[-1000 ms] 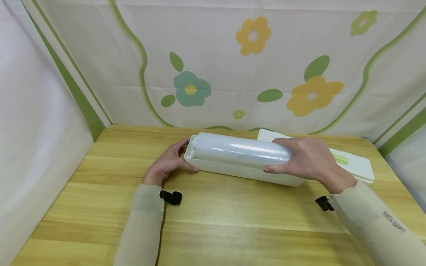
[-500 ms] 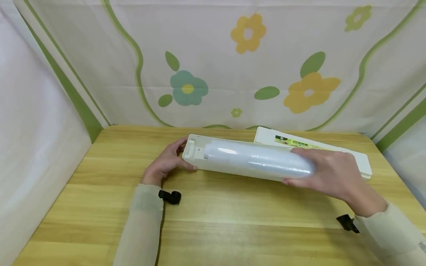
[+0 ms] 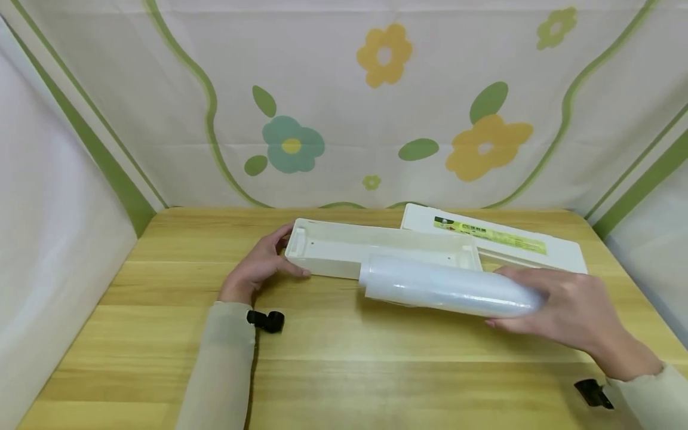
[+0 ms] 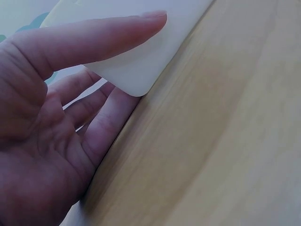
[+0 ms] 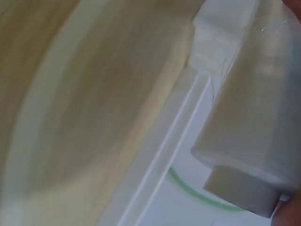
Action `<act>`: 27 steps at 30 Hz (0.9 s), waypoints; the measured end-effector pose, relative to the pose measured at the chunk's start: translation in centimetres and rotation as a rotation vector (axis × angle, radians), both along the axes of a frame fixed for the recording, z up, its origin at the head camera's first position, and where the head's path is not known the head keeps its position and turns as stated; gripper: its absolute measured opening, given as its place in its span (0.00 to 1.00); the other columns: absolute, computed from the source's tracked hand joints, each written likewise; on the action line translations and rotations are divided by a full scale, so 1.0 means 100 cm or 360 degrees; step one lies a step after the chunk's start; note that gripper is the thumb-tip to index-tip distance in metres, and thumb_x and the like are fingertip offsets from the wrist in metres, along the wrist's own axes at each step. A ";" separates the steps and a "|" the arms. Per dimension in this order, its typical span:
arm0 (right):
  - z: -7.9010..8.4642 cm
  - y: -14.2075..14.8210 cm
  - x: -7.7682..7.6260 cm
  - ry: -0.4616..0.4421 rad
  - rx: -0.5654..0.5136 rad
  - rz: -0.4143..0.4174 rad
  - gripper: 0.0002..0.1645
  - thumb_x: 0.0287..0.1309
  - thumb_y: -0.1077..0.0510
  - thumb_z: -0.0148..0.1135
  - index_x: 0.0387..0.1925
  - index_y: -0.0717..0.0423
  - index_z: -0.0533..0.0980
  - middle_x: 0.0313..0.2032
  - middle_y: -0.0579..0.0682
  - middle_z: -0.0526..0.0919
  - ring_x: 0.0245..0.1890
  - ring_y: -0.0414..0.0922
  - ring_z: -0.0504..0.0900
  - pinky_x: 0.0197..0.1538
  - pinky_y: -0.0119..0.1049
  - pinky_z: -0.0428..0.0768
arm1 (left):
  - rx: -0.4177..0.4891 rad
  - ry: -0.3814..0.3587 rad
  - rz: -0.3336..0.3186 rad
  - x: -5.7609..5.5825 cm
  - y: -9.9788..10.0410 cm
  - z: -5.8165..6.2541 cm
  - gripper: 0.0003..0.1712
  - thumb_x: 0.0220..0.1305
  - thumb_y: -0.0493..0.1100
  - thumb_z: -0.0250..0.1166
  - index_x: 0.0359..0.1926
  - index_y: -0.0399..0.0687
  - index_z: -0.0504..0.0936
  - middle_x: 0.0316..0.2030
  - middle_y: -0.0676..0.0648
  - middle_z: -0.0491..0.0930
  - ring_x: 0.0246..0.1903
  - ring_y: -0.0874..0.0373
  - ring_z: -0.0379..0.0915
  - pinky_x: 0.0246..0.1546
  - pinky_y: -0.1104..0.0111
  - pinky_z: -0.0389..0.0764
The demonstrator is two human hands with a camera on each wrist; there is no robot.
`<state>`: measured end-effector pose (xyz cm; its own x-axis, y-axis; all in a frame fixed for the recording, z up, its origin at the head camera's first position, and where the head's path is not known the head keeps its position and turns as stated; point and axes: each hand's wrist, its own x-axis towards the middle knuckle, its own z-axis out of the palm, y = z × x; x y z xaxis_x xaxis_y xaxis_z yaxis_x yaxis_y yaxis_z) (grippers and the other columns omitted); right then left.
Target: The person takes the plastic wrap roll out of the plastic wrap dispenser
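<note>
A long, white, open-topped box (image 3: 322,267) (image 4: 141,75) stands on the table with its hollow inside showing. My left hand (image 3: 263,263) (image 4: 51,122) holds its left end, thumb along the front wall and fingers round behind. In front of the box's right half, my right hand (image 3: 575,304) grips the right end of a clear plastic wrap roll (image 3: 446,286) (image 5: 254,108). The roll lies out of the box, overlapping its front wall in the head view. A short piece of core (image 5: 242,190) sticks out at one end in the right wrist view.
Behind the box, to the right, a white lid (image 3: 564,254) with a yellow-green label lies on the wooden table (image 3: 344,382). A flower-patterned curtain (image 3: 344,89) hangs along the back edge, with cloth at both sides.
My right hand has lifted the wrap roll out of the box and drawn it right and towards me. The left hand keeps holding the box's left end.
</note>
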<state>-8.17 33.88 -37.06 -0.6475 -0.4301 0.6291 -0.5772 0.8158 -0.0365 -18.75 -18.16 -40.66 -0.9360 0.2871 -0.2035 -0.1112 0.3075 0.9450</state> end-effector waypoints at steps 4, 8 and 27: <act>-0.006 0.008 0.000 -0.0024 0.0005 0.0020 0.51 0.06 0.20 0.88 0.41 0.40 0.93 0.34 0.46 0.95 0.29 0.49 0.91 0.29 0.35 0.80 | 0.0008 0.0004 -0.0002 -0.001 -0.002 0.000 0.68 0.44 0.28 0.86 0.84 0.60 0.63 0.73 0.42 0.72 0.64 0.45 0.69 0.67 0.59 0.72; -0.012 0.012 0.000 -0.0049 0.0013 0.0034 0.51 0.02 0.24 0.91 0.42 0.38 0.93 0.35 0.43 0.95 0.29 0.45 0.91 0.31 0.33 0.81 | 0.0035 -0.0011 -0.0010 -0.001 -0.003 -0.001 0.69 0.44 0.27 0.85 0.85 0.58 0.62 0.73 0.42 0.71 0.64 0.45 0.69 0.65 0.62 0.73; -0.027 0.013 -0.003 -0.0301 -0.0066 0.0003 0.51 0.06 0.22 0.91 0.45 0.33 0.92 0.35 0.43 0.95 0.32 0.26 0.84 0.30 0.23 0.75 | 0.0047 -0.0028 0.0007 0.001 -0.002 -0.001 0.67 0.42 0.29 0.86 0.82 0.63 0.66 0.71 0.47 0.74 0.63 0.46 0.71 0.66 0.58 0.73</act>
